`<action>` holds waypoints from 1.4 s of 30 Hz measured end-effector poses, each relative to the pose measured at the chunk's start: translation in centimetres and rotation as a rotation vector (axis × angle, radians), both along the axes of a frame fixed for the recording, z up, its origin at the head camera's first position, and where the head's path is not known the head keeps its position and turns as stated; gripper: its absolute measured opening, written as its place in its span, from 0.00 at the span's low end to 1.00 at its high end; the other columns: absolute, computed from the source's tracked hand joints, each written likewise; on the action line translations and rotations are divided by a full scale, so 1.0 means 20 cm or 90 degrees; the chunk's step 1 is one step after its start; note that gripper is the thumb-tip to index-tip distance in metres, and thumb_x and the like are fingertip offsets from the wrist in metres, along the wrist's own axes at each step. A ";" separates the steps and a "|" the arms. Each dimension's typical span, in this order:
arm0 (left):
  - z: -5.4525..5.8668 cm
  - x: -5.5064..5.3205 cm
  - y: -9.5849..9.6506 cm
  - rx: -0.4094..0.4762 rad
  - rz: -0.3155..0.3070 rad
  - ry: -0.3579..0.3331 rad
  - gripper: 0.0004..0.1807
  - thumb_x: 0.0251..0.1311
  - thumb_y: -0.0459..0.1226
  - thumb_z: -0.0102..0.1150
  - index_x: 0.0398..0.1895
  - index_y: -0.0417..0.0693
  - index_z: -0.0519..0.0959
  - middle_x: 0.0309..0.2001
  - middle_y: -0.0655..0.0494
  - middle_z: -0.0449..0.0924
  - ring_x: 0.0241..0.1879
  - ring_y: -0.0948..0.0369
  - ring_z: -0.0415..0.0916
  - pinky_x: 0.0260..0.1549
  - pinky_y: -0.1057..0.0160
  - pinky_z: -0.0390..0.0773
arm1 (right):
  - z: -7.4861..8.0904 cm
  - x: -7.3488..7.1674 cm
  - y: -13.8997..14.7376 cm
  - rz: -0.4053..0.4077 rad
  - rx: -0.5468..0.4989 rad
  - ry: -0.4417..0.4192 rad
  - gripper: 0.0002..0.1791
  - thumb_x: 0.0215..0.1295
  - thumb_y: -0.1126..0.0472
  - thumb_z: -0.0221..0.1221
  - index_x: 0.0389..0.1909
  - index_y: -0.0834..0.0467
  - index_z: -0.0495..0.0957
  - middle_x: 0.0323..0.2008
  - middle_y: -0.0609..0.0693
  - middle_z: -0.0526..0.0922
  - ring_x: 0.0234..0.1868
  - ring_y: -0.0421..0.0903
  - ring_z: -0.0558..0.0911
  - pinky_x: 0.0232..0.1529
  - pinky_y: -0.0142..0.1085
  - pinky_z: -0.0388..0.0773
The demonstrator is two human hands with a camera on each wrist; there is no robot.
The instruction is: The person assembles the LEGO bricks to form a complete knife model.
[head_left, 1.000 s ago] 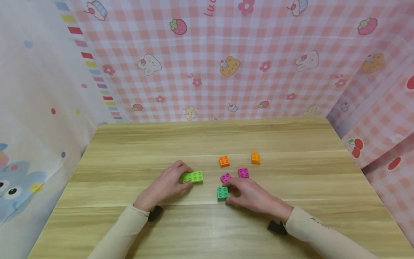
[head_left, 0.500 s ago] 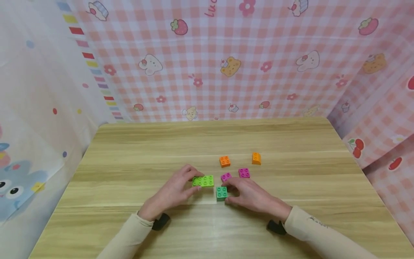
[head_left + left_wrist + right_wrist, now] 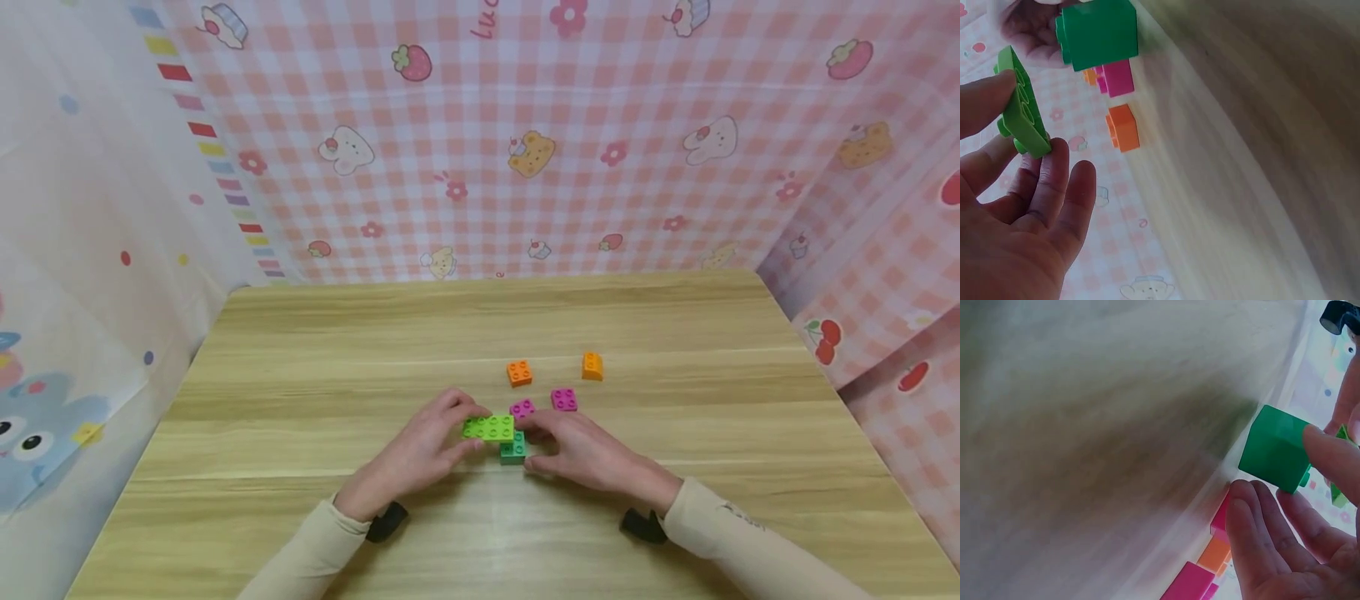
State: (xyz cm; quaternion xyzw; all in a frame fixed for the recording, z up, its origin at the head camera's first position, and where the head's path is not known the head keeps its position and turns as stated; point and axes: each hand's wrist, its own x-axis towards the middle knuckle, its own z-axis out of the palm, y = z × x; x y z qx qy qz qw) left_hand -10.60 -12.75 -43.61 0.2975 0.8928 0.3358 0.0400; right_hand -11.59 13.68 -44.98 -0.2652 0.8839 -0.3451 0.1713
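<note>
My left hand [image 3: 420, 450] pinches a light green building brick [image 3: 487, 428], long and low with two rows of studs, between thumb and fingers. It is raised off the table, tilted in the left wrist view, and in the head view covers part of a darker green brick [image 3: 512, 456]. The left wrist view shows a gap between the two. That taller, square green brick [image 3: 1275, 450] rests on the table, held at its right side by the thumb and fingers of my right hand [image 3: 585, 454]. Just behind the right fingers lies a small magenta brick [image 3: 522, 408], partly hidden.
A second magenta brick [image 3: 564, 400] lies behind my right hand. Farther back are an orange square brick [image 3: 519, 373] and a yellow-orange brick with a sloped side [image 3: 592, 367]. The wooden table [image 3: 337, 333] ends at a pink checked cloth [image 3: 480, 208].
My left hand has carried the light green brick rightward and lifted it, from beside the green brick to partly over it in the head view. The right hand has stayed almost still.
</note>
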 end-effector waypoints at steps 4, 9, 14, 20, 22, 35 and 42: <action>-0.01 0.00 0.02 0.000 -0.001 0.001 0.21 0.65 0.39 0.70 0.60 0.45 0.81 0.54 0.54 0.76 0.55 0.56 0.75 0.62 0.48 0.76 | 0.01 0.01 0.02 -0.007 -0.011 0.002 0.29 0.64 0.58 0.72 0.65 0.59 0.77 0.61 0.52 0.83 0.60 0.48 0.81 0.64 0.48 0.78; -0.02 0.00 0.04 0.003 0.005 0.003 0.21 0.64 0.40 0.71 0.59 0.46 0.81 0.52 0.56 0.76 0.54 0.57 0.75 0.61 0.50 0.76 | 0.02 0.01 0.05 -0.021 -0.026 0.006 0.29 0.64 0.58 0.72 0.65 0.57 0.78 0.61 0.52 0.82 0.61 0.49 0.81 0.64 0.47 0.78; -0.02 0.00 0.07 0.001 0.000 -0.001 0.22 0.64 0.40 0.71 0.59 0.46 0.81 0.53 0.55 0.76 0.55 0.56 0.75 0.62 0.49 0.76 | 0.04 0.01 0.06 -0.034 -0.042 0.012 0.29 0.65 0.56 0.71 0.66 0.55 0.78 0.61 0.52 0.83 0.60 0.51 0.82 0.62 0.48 0.80; -0.03 0.00 0.09 -0.011 -0.012 0.001 0.22 0.64 0.41 0.71 0.59 0.45 0.81 0.53 0.55 0.76 0.54 0.57 0.75 0.61 0.50 0.77 | 0.05 0.02 0.06 -0.040 -0.059 0.034 0.28 0.66 0.54 0.71 0.65 0.55 0.78 0.59 0.52 0.83 0.58 0.52 0.82 0.60 0.49 0.81; -0.03 0.00 0.10 -0.016 -0.012 0.001 0.22 0.64 0.41 0.71 0.59 0.45 0.81 0.53 0.55 0.76 0.53 0.57 0.75 0.59 0.51 0.77 | 0.05 0.02 0.06 -0.035 -0.065 0.048 0.27 0.66 0.54 0.71 0.64 0.55 0.79 0.58 0.51 0.83 0.58 0.52 0.82 0.59 0.49 0.81; -0.05 0.01 0.14 -0.032 -0.020 0.008 0.22 0.64 0.40 0.72 0.58 0.44 0.81 0.50 0.55 0.75 0.49 0.57 0.75 0.53 0.55 0.79 | 0.03 0.02 0.06 -0.022 -0.069 0.094 0.21 0.65 0.58 0.72 0.58 0.55 0.83 0.54 0.48 0.86 0.52 0.46 0.85 0.55 0.42 0.83; -0.07 0.01 0.15 -0.028 -0.022 0.006 0.22 0.61 0.38 0.73 0.57 0.44 0.82 0.51 0.53 0.77 0.48 0.58 0.77 0.52 0.56 0.80 | 0.02 0.03 0.06 -0.018 -0.061 0.086 0.22 0.64 0.59 0.72 0.58 0.56 0.83 0.54 0.49 0.86 0.52 0.46 0.85 0.55 0.42 0.84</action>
